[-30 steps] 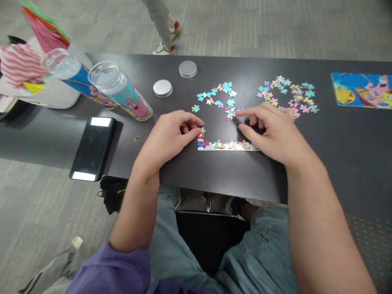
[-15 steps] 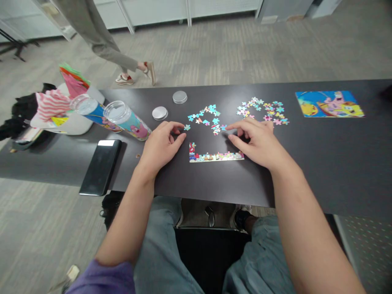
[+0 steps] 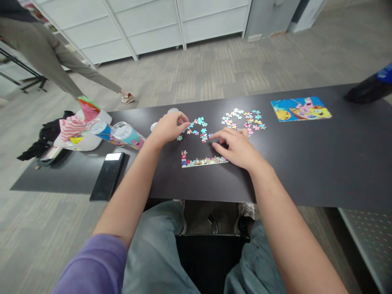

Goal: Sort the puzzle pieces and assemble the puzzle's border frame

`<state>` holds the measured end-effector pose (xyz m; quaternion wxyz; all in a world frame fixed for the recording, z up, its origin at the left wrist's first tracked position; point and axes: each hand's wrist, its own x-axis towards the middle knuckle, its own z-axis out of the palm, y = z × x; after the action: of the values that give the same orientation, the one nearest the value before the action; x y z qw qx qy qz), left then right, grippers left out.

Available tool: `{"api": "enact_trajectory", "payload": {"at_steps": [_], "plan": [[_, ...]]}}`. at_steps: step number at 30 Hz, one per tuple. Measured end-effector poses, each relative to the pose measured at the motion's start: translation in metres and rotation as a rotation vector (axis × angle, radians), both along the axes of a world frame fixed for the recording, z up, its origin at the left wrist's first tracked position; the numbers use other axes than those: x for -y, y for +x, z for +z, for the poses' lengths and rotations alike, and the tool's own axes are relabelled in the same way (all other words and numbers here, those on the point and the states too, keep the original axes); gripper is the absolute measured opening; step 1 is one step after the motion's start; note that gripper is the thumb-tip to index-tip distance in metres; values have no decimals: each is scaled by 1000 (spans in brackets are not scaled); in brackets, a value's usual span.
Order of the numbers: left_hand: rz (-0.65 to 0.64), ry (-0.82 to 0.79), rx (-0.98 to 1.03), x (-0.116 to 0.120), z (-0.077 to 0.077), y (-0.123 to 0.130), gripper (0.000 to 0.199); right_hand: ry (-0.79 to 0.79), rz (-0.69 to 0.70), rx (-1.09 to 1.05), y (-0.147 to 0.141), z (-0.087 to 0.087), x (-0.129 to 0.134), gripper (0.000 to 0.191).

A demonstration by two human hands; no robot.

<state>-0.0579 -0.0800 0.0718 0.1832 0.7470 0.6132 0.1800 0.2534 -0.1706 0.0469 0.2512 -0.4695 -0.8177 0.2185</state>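
My left hand reaches over the left edge of a loose cluster of mostly light-blue jigsaw puzzle pieces. Its thumb and index finger are drawn together on a puzzle piece there, mostly covered by the fingertips. A single light-blue piece lies just below these fingers. My right hand rests at the cluster's right side, thumb and index apart, its index fingertip at a small blue piece. Between the hands and nearer me, a joined L-shaped puzzle border strip lies flat; my right hand overhangs its right end.
More puzzle pieces lie beyond my right hand. A cartoon picture sheet is farther right, near a dark bottle. Leftward are clear-topped tubes, a black phone-like slab and a white container. A person's legs show beyond the table.
My left hand has moved forward onto the cluster's left edge, its fingers closing. My right hand stays beside the blue piece. The view has shifted, and the walking person is farther left.
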Motion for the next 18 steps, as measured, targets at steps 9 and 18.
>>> {"api": "enact_trajectory", "payload": {"at_steps": [9,18], "plan": [[-30,-105,-44,-38,2,31,22,47,13,-24,0,-4,3,26],[-4,-62,167,-18,12,33,18,35,23,-41,0,-4,5,25]]}}
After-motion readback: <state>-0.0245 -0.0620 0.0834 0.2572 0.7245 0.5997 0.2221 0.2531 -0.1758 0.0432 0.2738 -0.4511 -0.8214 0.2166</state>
